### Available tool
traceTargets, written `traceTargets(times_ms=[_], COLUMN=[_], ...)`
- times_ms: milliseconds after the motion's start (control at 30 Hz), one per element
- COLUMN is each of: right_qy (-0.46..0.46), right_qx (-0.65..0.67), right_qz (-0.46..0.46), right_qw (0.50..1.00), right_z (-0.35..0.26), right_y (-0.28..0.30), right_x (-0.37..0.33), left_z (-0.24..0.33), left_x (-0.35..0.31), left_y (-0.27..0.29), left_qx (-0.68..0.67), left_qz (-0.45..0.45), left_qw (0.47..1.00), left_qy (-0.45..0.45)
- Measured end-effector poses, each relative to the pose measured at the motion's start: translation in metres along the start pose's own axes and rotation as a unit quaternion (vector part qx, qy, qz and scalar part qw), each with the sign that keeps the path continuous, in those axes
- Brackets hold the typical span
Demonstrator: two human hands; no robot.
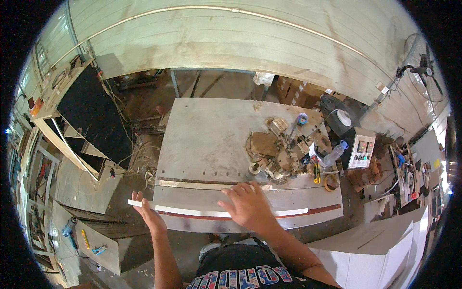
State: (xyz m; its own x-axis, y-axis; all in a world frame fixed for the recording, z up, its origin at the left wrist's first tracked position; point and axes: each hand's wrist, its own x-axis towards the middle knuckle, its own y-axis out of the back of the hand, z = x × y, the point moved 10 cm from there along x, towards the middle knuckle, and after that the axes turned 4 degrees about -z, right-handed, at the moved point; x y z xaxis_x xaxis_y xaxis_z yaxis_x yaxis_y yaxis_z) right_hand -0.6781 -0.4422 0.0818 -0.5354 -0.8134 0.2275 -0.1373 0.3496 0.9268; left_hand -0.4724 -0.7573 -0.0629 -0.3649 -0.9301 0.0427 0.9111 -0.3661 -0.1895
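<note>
A long, narrow white strip (195,211) lies crosswise in front of me, close to the table's near edge. Its left end sticks out past the table, where my left hand (151,216) is closed around it. My right hand (246,204) is over the strip right of its middle and hides part of it. The thumb and fingers of that hand are apart; whether the palm touches the strip I cannot tell. Beneath the strip, a reddish-brown band (317,211) runs along the metal table (207,130). A second pale strip (204,185) lies farther back along a slot.
A machine head (286,161) with many metal parts stands on the table's right half. Around it are a plastic bottle (335,154), a yellow cutter knife (316,172) and a control box (361,148). White panels (370,250) stand at lower right; a black-sided cabinet (94,113) is left.
</note>
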Motion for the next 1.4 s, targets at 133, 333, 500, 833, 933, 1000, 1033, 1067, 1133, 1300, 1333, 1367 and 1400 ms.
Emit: traceTargets(times_ms=[133, 333, 500, 833, 933, 1000, 1033, 1067, 1133, 1300, 1333, 1367, 1400], right_qy=[0.009, 0.008, -0.002, -0.123, -0.087, -0.074, -0.054, -0.045, 0.002, 0.016, 0.012, 0.001, 0.004], right_qx=[-0.008, 0.02, 0.024, -0.066, -0.053, -0.06, -0.066, -0.048, -0.029, -0.01, -0.007, -0.006, -0.002], right_qz=[-0.034, -0.057, -0.033, -0.033, -0.018, -0.027, -0.01, -0.014, 0.012, -0.013, -0.011, -0.019, -0.01], right_qw=[0.999, 0.998, 0.999, 0.99, 0.995, 0.995, 0.996, 0.998, 1.0, 1.0, 1.0, 1.0, 1.0], right_z=[-0.018, -0.023, -0.004, 0.102, 0.079, 0.051, 0.034, 0.021, -0.006, -0.018, -0.015, -0.011, -0.01], right_y=[-0.018, -0.022, -0.005, 0.04, 0.03, 0.015, 0.012, 0.005, 0.001, -0.005, -0.003, -0.004, -0.001], right_x=[0.006, 0.01, -0.001, -0.057, -0.038, -0.023, -0.015, -0.007, 0.006, 0.012, 0.011, 0.011, 0.009], left_z=[-0.012, -0.044, -0.041, -0.043, -0.048, -0.047, -0.048, -0.048, -0.05, -0.051, -0.053, -0.054, -0.055], left_x=[0.004, 0.012, 0.019, 0.018, 0.021, 0.021, 0.021, 0.021, 0.021, 0.021, 0.022, 0.022, 0.023], left_y=[0.012, 0.032, 0.032, 0.026, 0.026, 0.027, 0.026, 0.026, 0.028, 0.029, 0.029, 0.029, 0.029], left_qx=[-0.012, -0.07, -0.048, -0.046, -0.062, -0.052, -0.057, -0.061, -0.071, -0.065, -0.075, -0.084, -0.093], left_qz=[-0.011, 0.014, 0.021, 0.036, 0.043, 0.048, 0.046, 0.043, 0.04, 0.046, 0.05, 0.06, 0.07], left_qw=[1.0, 0.997, 0.997, 0.996, 0.996, 0.996, 0.996, 0.996, 0.995, 0.993, 0.992, 0.991, 0.99], left_qy=[-0.026, -0.012, -0.062, -0.068, -0.043, -0.049, -0.051, -0.055, -0.059, -0.092, -0.088, -0.083, -0.078])
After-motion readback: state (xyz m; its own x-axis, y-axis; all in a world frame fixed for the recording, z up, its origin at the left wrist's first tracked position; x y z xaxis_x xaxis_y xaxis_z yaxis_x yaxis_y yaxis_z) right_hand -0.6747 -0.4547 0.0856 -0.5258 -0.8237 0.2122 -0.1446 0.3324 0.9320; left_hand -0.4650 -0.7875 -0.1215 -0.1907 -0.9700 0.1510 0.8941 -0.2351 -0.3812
